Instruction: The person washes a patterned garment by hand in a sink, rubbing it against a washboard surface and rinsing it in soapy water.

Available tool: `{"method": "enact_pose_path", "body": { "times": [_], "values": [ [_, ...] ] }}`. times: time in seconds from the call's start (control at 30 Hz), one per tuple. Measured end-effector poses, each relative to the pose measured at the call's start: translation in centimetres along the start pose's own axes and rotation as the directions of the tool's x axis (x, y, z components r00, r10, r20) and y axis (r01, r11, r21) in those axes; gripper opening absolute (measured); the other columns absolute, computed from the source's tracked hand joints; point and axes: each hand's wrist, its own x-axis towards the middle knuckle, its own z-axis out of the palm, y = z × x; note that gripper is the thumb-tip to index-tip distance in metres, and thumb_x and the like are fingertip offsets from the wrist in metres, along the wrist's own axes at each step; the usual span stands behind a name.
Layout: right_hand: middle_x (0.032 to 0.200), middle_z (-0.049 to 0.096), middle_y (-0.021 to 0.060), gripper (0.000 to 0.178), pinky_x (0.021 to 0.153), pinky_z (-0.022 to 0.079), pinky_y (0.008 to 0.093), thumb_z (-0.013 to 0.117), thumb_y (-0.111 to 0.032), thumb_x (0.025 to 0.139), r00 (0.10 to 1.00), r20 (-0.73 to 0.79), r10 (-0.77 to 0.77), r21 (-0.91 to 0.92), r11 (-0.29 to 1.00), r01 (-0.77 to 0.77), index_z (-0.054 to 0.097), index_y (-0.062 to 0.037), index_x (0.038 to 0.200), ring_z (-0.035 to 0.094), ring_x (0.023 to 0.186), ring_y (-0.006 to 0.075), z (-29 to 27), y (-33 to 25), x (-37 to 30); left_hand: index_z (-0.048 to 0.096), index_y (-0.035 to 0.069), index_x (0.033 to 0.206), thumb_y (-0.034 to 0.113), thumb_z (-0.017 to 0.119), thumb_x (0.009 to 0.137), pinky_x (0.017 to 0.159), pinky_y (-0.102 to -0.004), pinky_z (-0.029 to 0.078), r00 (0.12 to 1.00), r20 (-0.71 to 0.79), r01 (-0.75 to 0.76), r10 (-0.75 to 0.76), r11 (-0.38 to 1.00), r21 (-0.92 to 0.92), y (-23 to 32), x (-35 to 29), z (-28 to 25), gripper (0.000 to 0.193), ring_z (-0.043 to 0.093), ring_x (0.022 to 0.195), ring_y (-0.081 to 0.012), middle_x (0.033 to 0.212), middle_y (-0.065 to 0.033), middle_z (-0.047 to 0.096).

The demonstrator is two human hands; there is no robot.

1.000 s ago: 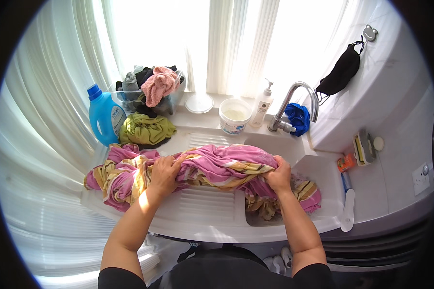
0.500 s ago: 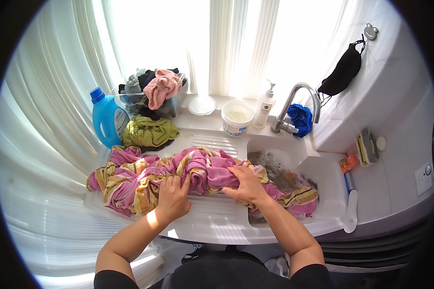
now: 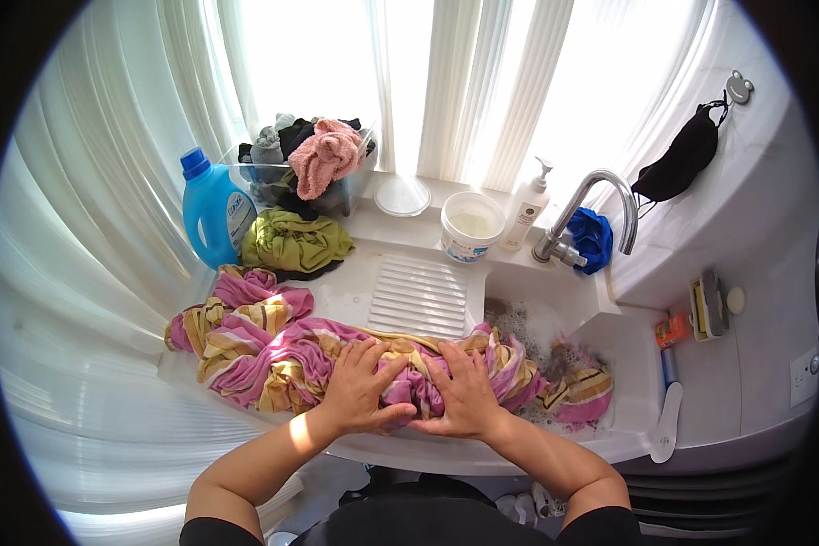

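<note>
Sunlit wash bench, both hands spread on a pink-and-yellow cloth

White curtains (image 3: 109, 227) hang along the left and far sides of a white wash bench (image 3: 350, 296) with a ribbed washboard (image 3: 419, 296) and, at right, a sunken basin (image 3: 630, 364).

Half a second ago, the cloth (image 3: 305, 355) lay across the middle of the ribs; now it is bunched toward the near edge, and the far ribs are bare. It stretches from a loose heap at left, under both hands, to a wet end in the basin. The left hand (image 3: 364, 387) rests palm down, fingers fanned; the right hand (image 3: 467, 396) mirrors it, thumb out. Neither is closed around the fabric, and they sit closer together than before. The contact therefore appears to be a flat push on the middle of the cloth, not a grip.

As for containers, a blue detergent bottle (image 3: 214, 218) stands at far left, its contents hidden. Beside it, a clear box (image 3: 348, 196) is heaped with grey and black garments and a fuzzy pink cloth (image 3: 326, 156). Right of centre, a white tub (image 3: 467, 247) holds something pale, just beside a white pump bottle (image 3: 524, 217). The basin holds murky, foamy water around the cloth's end.
</note>
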Motion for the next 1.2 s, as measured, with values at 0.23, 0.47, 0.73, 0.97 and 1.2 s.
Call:
{"method": "enact_pose_path", "body": {
  "times": [0.23,0.47,0.73,0.97,1.2],
  "values": [
    [0.1,0.067,0.0207,0.058,0.082,0.051,0.0457,0.062,-0.049,0.077,0.806,0.323,0.496,0.027,0.847,-0.531,0.066,-0.0065,0.116,0.065,0.098,0.0376,5.2,8.3,10.0,0.068,0.007,0.094,0.049,0.067,0.084,0.075,-0.0479,0.049,0.907,0.007,0.421,-0.422,0.906,0.046,-9.0,8.0,9.2,0.044,0.063,0.088,-0.0377,0.09,-0.0201,0.067],
    [0.114,0.064,0.0219,0.065,0.088,0.047,0.0526,0.064,-0.049,0.075,0.87,0.392,0.3,0.204,0.893,-0.4,0.061,-0.007,0.125,0.061,0.104,0.0383,0.7,4.1,7.8,0.069,0.008,0.114,0.06,0.061,0.084,0.094,-0.0519,0.041,0.853,0.422,0.389,-0.306,0.913,-0.123,-6.1,7.4,3.1,0.06,0.06,0.11,-0.0372,0.112,-0.0198,0.068],
    [0.107,0.065,0.0186,0.055,0.084,0.048,0.0471,0.07,-0.053,0.073,0.991,0.072,0.112,0.003,0.994,-0.113,0.067,-0.0061,0.102,0.063,0.099,0.0372,5.1,4.2,2.7,0.067,0.008,0.082,0.035,0.065,0.085,0.078,-0.0483,0.042,0.97,-0.106,0.211,-0.22,0.973,-0.09,-2.9,2.5,6.5,0.027,0.059,0.088,-0.0334,0.09,-0.0136,0.066],
    [0.094,0.068,0.0184,0.048,0.081,0.049,0.0475,0.063,-0.045,0.079,0.844,0.26,0.469,0.063,0.864,-0.5,0.068,-0.0009,0.099,0.064,0.089,0.0382,3.2,6.2,8.9,0.067,0.013,0.117,0.049,0.057,0.091,0.103,-0.0649,0.03,0.753,0.442,0.48,-0.488,0.866,0.138,-7.2,9.8,5.7,0.045,0.059,0.109,-0.0357,0.109,-0.0128,0.068],
    [0.112,0.06,0.0107,0.045,0.083,0.041,0.0434,0.076,-0.05,0.066,0.985,-0.156,-0.073,-0.05,0.997,0.066,0.066,-0.0116,0.087,0.058,0.099,0.0274,3.6,0.3,-1.5,0.067,0.011,0.095,0.039,0.064,0.085,0.099,-0.0476,0.034,0.996,-0.026,-0.082,0.082,0.997,-0.002,0.7,-2.4,2.7,0.03,0.055,0.103,-0.0283,0.098,-0.0063,0.06]
  ]
}}
